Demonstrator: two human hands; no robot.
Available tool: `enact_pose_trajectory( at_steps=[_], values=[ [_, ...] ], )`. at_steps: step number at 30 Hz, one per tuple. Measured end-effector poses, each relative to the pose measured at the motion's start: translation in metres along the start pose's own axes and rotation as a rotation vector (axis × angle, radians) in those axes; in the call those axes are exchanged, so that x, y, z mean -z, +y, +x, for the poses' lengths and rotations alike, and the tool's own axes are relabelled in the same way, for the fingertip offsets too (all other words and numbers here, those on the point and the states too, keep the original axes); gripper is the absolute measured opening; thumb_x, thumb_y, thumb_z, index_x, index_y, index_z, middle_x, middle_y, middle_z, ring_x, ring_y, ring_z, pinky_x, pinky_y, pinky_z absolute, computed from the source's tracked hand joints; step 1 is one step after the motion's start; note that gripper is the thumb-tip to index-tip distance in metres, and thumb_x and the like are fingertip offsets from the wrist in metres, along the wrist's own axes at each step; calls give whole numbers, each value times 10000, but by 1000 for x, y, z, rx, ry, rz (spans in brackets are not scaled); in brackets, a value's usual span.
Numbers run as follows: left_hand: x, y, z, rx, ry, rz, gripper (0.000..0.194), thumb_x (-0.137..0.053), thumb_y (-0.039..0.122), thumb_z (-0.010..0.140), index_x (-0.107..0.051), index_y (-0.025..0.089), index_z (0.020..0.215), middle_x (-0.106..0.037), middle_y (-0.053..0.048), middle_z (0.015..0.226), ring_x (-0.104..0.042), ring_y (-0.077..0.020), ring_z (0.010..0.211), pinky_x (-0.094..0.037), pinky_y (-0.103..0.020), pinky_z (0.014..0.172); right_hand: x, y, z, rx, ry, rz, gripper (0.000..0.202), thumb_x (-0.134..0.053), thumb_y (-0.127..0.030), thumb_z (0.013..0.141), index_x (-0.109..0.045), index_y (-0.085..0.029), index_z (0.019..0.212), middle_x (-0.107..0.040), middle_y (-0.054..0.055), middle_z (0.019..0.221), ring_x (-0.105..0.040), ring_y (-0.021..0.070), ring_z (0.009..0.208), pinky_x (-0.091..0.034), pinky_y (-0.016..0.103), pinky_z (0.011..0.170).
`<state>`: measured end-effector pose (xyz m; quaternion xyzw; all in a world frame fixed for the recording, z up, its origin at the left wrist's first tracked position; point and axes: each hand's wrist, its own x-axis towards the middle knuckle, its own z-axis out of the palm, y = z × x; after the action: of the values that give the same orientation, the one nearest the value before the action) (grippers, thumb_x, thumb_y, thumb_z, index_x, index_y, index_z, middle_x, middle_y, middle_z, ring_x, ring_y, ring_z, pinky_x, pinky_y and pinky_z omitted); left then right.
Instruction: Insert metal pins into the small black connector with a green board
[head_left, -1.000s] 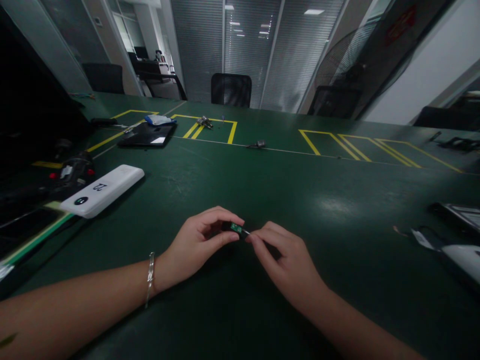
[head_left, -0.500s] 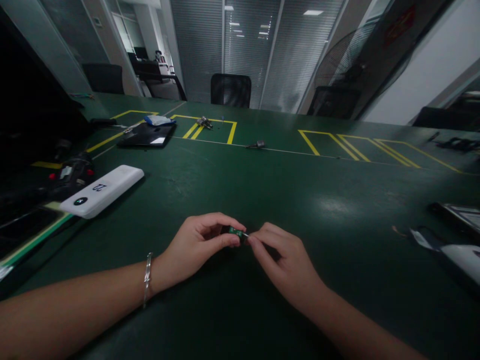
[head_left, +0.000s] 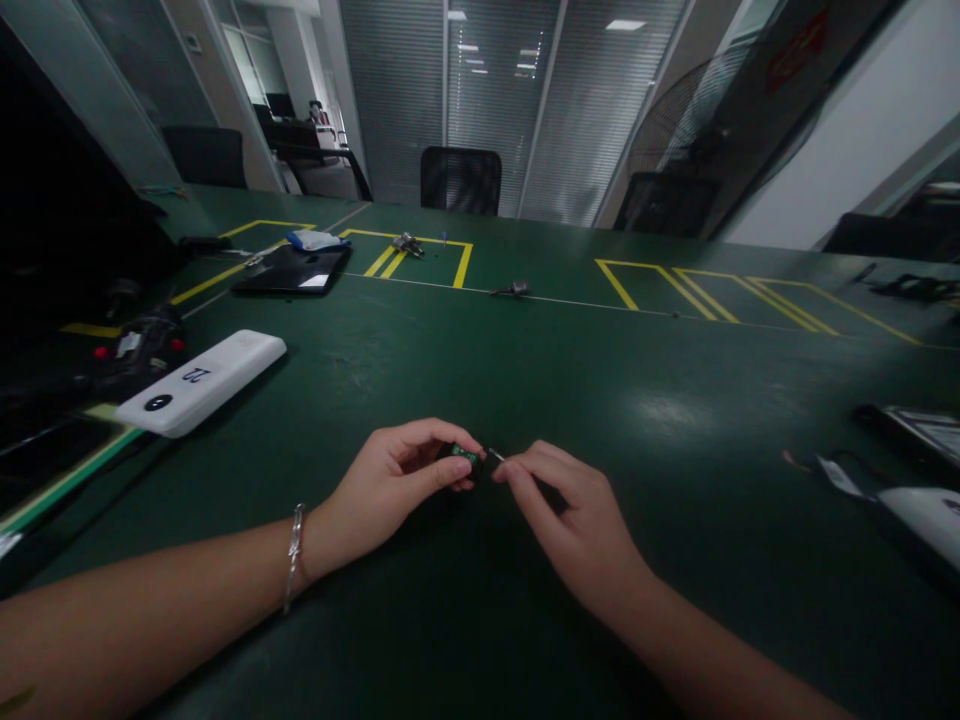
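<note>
Between the thumb and fingers of my left hand [head_left: 397,475] is a small green circuit board [head_left: 463,455] with a dark part behind it, mostly covered by the fingers. My right hand [head_left: 566,500] pinches a thin, short metal pin [head_left: 496,455] whose bare tip points toward the board. A small gap separates the pin's tip from the board. Both hands are held low over the near middle of the green table [head_left: 450,370]. A bracelet [head_left: 295,555] circles my left wrist.
At left lies a white power bank [head_left: 206,380] marked 22, with dark gear beyond it. Farther back are a black tablet [head_left: 292,270], a cluster of metal parts [head_left: 407,245] and a small motor-like part [head_left: 517,289]. A white device [head_left: 919,515] with a cable lies at right.
The metal pin has come away from the circuit board, where its tip was touching or inserted. My left hand has shifted slightly left and tilted the board.
</note>
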<state>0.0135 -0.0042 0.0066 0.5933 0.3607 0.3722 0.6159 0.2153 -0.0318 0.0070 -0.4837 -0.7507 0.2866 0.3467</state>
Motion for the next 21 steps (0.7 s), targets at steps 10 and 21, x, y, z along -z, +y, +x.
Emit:
enact_pose_trajectory(
  at_steps=[10, 21],
  values=[
    [-4, 5, -2, -253, -342, 706, 86, -579, 157, 906, -634, 197, 958, -637, -38, 965, -537, -204, 990, -390, -362, 945, -1, 4, 1, 28, 46, 56, 201, -497, -176, 940, -668, -187, 832, -602, 0, 749, -579, 133, 705, -412, 251, 629],
    [-4, 2, -2, -259, -332, 773, 130, -563, 188, 922, -641, 206, 1025, -561, -56, 1100, -488, -207, 1066, -397, -339, 945, 0, 3, 1, 16, 10, 33, 223, -474, -204, 956, -654, -182, 826, -587, 3, 751, -568, 138, 704, -402, 260, 621]
  ],
)
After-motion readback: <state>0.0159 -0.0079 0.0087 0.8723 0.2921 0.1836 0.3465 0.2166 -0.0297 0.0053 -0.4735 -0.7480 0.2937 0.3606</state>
